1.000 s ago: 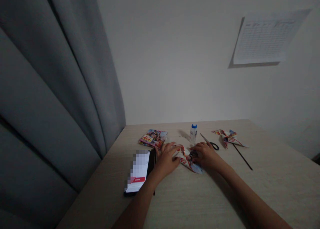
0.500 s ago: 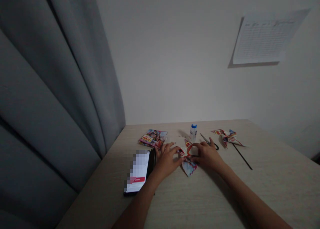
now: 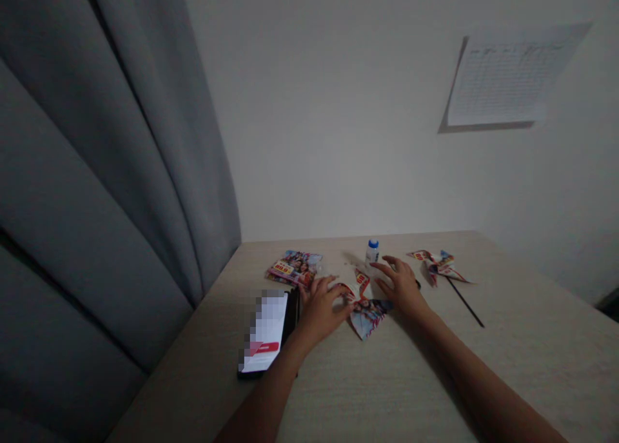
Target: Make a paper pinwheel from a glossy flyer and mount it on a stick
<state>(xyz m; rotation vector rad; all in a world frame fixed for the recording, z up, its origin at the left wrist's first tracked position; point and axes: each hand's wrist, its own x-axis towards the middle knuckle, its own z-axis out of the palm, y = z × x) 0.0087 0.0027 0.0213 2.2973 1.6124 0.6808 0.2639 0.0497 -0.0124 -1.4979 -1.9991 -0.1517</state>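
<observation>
A folded paper pinwheel (image 3: 370, 317), cut from a colourful printed sheet, lies in the middle of the table. My left hand (image 3: 323, 309) holds its left side, thumb and fingertips closed on the folded paper near the centre. Just right of the pinwheel is my right hand (image 3: 400, 288), raised with fingers apart and nothing in them. Its fingertips come close to a small white glue bottle (image 3: 372, 253) with a blue cap, standing upright behind; whether they touch it I cannot tell. Scissors (image 3: 418, 284) are mostly hidden behind this hand.
A second pinwheel (image 3: 441, 267) on a black stick (image 3: 465, 302) lies at the right. Printed leaflets (image 3: 293, 267) lie at the back left, with a phone (image 3: 264, 340) in a dark case in front. A grey curtain (image 3: 145, 140) hangs at left; a written sheet (image 3: 503, 82) is on the wall.
My right hand has let go of the pinwheel's right side and lifted back towards the glue bottle, fingers spreading and covering the scissors. My left hand stays on the pinwheel.
</observation>
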